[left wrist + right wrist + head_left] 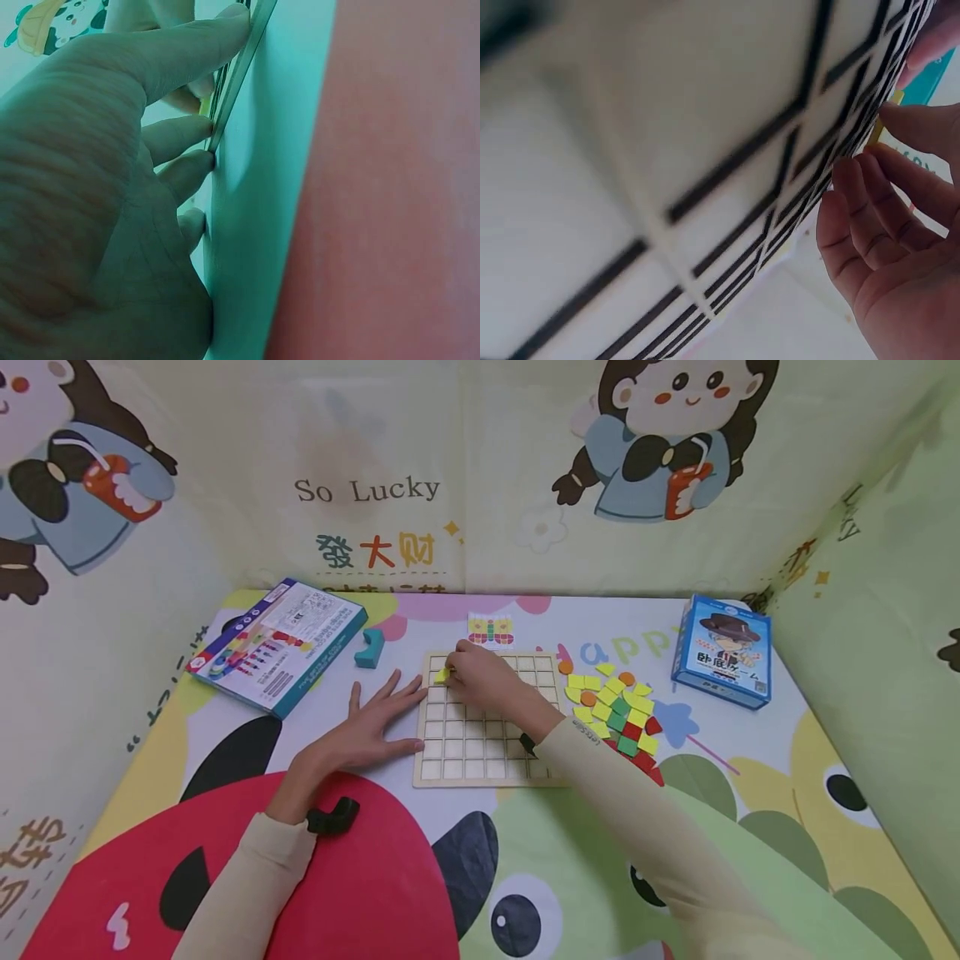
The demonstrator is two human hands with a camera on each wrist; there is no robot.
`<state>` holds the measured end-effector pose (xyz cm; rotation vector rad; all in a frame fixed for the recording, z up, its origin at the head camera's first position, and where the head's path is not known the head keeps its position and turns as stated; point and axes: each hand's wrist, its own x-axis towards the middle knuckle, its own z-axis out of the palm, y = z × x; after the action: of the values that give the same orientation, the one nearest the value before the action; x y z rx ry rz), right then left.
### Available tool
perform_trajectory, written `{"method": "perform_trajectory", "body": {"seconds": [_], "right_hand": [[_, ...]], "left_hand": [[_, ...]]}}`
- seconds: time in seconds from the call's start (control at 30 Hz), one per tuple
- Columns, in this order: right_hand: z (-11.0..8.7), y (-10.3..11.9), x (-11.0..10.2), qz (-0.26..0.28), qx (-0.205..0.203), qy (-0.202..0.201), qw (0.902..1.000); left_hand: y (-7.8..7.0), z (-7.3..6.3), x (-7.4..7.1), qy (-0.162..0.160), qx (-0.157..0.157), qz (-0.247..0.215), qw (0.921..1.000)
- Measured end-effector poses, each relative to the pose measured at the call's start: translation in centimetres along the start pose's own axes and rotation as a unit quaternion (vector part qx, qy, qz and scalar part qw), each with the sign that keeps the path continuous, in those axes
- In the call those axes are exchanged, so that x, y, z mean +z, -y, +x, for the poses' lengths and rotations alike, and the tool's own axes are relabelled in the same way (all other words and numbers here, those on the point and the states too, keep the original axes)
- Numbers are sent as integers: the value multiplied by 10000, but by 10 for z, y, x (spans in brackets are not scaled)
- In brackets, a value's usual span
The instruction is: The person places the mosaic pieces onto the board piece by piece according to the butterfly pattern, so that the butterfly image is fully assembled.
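A wooden grid board [453, 769] with square cells lies on the table. My left hand [375, 723] is beside its left edge, fingers spread and mostly straight; in the left wrist view its thumb and fingertips [199, 163] touch the board's side. Over the board's upper left part, my right hand [486, 679] pinches a small yellow tile [877, 129] between thumb and forefinger, and its other fingers are bent. The head view shows a bit of yellow [441, 676] at those fingertips; whether it is one tile or more I cannot tell.
Loose yellow, green, red and orange tiles [617, 722] lie right of the board, partly behind the right sleeve. A butterfly pattern card [491, 629] lies beyond it. A teal block [369, 648] and a flat box [281, 643] are left; a blue box [722, 650] stands right.
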<state>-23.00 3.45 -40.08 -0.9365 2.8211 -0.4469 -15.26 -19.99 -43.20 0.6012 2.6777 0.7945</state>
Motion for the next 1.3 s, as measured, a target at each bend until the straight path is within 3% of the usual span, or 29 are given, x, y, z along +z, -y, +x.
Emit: {"method": "perform_trajectory", "body": {"seconds": [0.3, 0.53, 0.9, 1.1, 1.3], "right_hand": [[8, 7, -1, 106, 105, 226, 9996], [4, 3, 2, 66, 153, 111, 9998], [-5, 0, -4, 75, 256, 245, 9993], [-26, -19, -22, 409, 408, 3, 9983], [-59, -62, -36, 537, 682, -483, 9951]], "left_hand": [[0, 2, 0, -10, 12, 3, 10000], [1, 2, 1, 6, 29, 14, 10000], [3, 2, 2, -33, 52, 57, 10000], [2, 1, 2, -51, 88, 8, 9999], [2, 0, 2, -52, 96, -35, 9999]]}}
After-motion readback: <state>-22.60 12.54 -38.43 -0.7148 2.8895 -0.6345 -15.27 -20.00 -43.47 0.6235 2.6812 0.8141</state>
